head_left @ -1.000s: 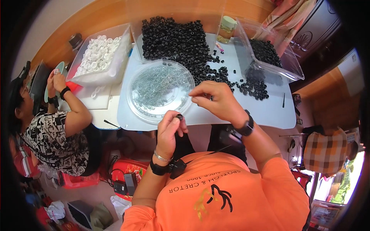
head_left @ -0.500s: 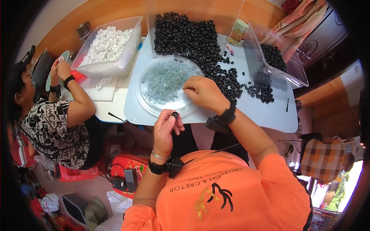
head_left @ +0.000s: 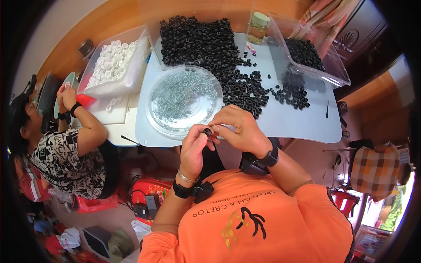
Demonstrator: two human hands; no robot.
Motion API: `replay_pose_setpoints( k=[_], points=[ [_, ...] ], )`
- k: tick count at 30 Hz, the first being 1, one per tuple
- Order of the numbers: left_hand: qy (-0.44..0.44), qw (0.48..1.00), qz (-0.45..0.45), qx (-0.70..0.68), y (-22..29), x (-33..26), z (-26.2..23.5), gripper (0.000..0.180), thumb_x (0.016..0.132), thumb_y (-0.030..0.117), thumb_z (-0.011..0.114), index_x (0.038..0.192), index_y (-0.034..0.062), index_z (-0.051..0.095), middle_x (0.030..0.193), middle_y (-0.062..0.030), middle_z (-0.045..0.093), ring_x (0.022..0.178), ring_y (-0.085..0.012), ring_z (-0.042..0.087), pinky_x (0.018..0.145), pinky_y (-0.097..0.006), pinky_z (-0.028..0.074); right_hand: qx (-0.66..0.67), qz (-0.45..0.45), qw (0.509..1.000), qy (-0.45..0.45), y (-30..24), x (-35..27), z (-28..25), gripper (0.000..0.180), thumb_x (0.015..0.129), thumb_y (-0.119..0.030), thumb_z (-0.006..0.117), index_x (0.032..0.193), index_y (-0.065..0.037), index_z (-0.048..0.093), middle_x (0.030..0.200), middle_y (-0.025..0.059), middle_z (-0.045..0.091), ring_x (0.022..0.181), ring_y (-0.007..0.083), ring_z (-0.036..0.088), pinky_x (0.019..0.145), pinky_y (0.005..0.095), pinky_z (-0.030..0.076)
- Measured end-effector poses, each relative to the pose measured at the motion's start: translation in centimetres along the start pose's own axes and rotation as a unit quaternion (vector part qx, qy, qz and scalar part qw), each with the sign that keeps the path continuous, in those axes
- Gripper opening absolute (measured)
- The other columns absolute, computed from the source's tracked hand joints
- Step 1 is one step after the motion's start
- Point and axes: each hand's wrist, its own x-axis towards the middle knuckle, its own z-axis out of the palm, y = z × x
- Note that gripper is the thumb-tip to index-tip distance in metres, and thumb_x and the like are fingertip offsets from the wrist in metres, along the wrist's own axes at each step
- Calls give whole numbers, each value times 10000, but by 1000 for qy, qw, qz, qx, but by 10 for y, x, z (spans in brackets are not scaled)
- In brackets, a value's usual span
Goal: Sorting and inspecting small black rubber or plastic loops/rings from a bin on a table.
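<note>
In front of my chest my left hand point(head_left: 191, 151) is closed around a small black ring-shaped part point(head_left: 207, 131), its round opening facing up. The fingertips of my right hand point(head_left: 243, 131) are pinched together right beside that part. Whatever they hold, if anything, is too small to make out. Just beyond my hands is a round clear plastic tray point(head_left: 157, 126) with many tiny glassy pieces point(head_left: 184, 94) spread in it. Behind and right of the tray lies a big heap of the same black parts point(head_left: 197, 41), spilling across the pale blue tabletop point(head_left: 287, 127).
A clear bin point(head_left: 340, 79) holding more black parts lies tipped at the right, near a lidded jar point(head_left: 258, 28) and a thin black tool point(head_left: 327, 109). To the left are a bin point(head_left: 109, 87) of white caps and a co-worker point(head_left: 72, 149) handling a small white piece.
My right hand has left the tray's edge and come toward me, meeting my left hand at the black part. My left hand has shifted slightly right. The view has shifted a little too.
</note>
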Motion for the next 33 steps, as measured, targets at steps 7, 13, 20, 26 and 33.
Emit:
replay_pose_setpoints(
  k=[7, 13, 20, 26, 33],
  points=[
    [-17, 998, -18, 63, 7, 4, 16, 302, 979, 295, 472, 1008, 0, 528, 906, -97, 607, 780, -156, 596, 673, -249, 452, 48, 0, 995, 85, -5, -7, -18, 95, 839, -71, 650, 919, -48, 695, 838, 58, 664, 793, 210, 595, 742, 321, 469],
    [-34, 995, -38, 85, 1, 6, 15, 310, 976, 288, 477, 971, -17, 532, 815, -75, 595, 744, -145, 578, 658, -252, 441, 52, 9, 998, 38, -2, -15, -23, 83, 840, -78, 658, 913, -57, 692, 810, 59, 655, 778, 222, 596, 726, 325, 471],
    [-30, 989, -48, 133, -3, 2, 18, 279, 963, 226, 465, 959, -43, 537, 799, -86, 583, 718, -156, 563, 658, -261, 442, 25, -11, 998, 61, -1, -31, -17, 84, 806, -137, 635, 851, -89, 687, 802, 53, 652, 807, 271, 601, 723, 368, 496],
    [2, 996, -43, 82, -7, 14, 33, 262, 978, 239, 455, 1003, -16, 509, 817, -78, 582, 687, -126, 538, 640, -241, 444, -121, -82, 985, 89, 3, -45, -21, 193, 818, -194, 658, 990, -106, 650, 839, 26, 617, 791, 233, 594, 682, 355, 490],
    [-41, 997, -57, 43, -14, 22, 47, 225, 972, 201, 456, 998, -18, 502, 845, -90, 565, 702, -156, 557, 628, -260, 449, -102, -42, 992, 68, 14, -54, -46, 205, 786, -233, 672, 946, -105, 667, 832, 30, 615, 823, 244, 596, 696, 385, 496]
  ],
)
